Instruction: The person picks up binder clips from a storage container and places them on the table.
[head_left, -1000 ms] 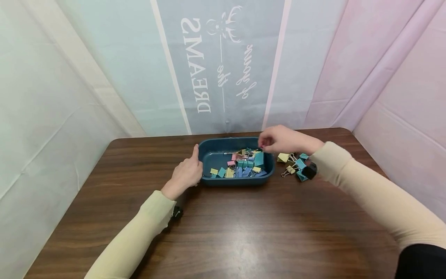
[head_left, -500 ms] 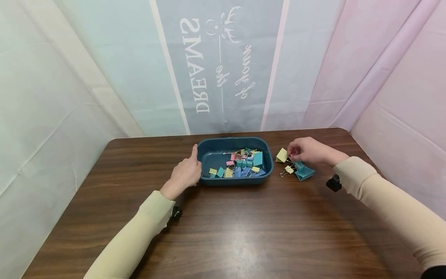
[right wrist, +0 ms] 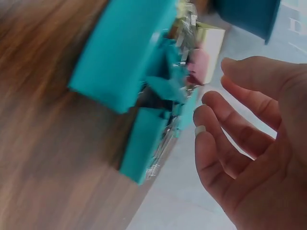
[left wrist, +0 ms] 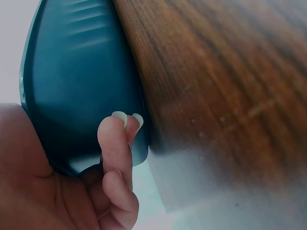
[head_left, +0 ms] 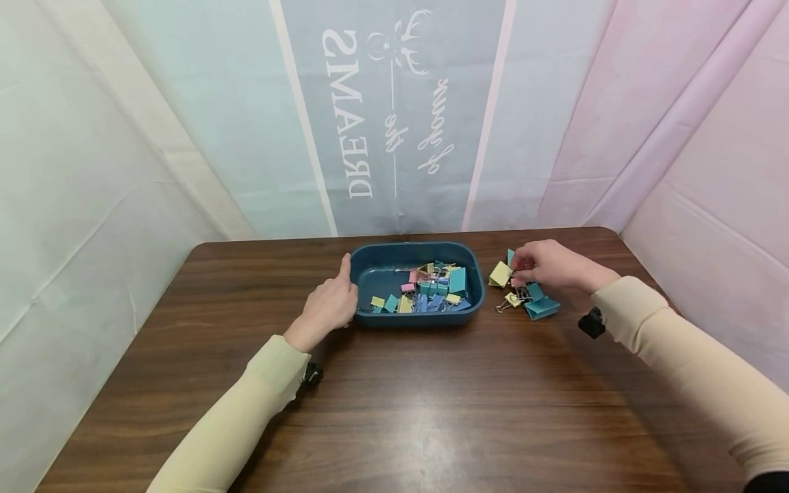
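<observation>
The left hand (head_left: 331, 301) is at the left end of the dark blue tray (head_left: 416, 320), index finger stretched along the rim. Its other fingers curl against the tray's outer wall (left wrist: 81, 72) in the left wrist view. Several coloured binder clips (head_left: 434, 301) lie inside the tray. Over a loose heap of teal, yellow and pink clips right of the tray hovers the right hand (head_left: 545, 266). In the right wrist view its fingers (right wrist: 213, 120) are loosely bent and apart, holding nothing, beside a pink clip (right wrist: 199, 66) and large teal clips (right wrist: 124, 52).
The tray and heap stand near the far edge of a brown wooden table (head_left: 394, 404). A printed curtain (head_left: 401, 123) hangs behind that edge, with pale cloth at both sides. A yellow clip (head_left: 501, 274) lies between the tray and the right hand.
The right hand has gone from above the tray's right end, where it pinched something small, to the heap. A pink clip and a teal clip now show by its fingers. The left hand stays put.
</observation>
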### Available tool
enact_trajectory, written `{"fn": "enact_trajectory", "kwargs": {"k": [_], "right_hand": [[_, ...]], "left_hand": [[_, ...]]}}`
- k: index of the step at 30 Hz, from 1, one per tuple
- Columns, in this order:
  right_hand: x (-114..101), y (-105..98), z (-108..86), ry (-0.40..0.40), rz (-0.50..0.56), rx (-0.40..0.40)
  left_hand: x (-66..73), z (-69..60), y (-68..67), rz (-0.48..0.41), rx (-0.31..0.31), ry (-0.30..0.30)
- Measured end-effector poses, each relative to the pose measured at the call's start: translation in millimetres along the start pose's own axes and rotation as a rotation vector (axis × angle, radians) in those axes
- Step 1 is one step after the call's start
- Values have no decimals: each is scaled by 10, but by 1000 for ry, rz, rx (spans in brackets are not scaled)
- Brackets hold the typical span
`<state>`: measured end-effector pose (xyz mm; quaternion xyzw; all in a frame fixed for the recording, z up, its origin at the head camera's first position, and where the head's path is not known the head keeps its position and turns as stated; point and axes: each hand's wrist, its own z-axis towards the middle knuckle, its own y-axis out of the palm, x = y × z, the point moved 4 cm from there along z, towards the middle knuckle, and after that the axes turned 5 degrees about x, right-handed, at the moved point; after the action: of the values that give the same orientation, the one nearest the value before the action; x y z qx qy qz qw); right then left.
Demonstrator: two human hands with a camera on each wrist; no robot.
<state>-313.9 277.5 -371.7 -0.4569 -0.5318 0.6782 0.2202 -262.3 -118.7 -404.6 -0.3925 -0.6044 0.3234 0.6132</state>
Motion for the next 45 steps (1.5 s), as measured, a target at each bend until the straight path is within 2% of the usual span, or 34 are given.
{"fn": "enact_trajectory", "kwargs": {"k": [7,18,22,26,30,33,39,42,45], "right_hand": [[-319,-78,142,-29,62,-8],[-1051,16,622,-222,50,-63],[-1311,108,821,-272,13,-135],[-1569,237,1000,-299,-12,-239],[-1799,368,1123,-339,-93,-316],[-1949,466,1188,-395,-175,-341],[-2193,685,1250,-494,-272,-370],[-2266,788,1251,-489,-298,-391],[-2309,869,1248,-450,-328,-412]], "left_hand": [[-17,-12,-13,-3,-8,-14],[-43,-12,23,3,-19,-23],[-33,2,9,9,-20,-23],[-16,22,-9,7,-24,-25],[6,40,-11,3,-33,-15],[16,49,-7,-1,-42,-10],[12,32,-19,10,-53,0],[11,25,-25,7,-57,6],[3,21,-16,-2,-65,1]]}}
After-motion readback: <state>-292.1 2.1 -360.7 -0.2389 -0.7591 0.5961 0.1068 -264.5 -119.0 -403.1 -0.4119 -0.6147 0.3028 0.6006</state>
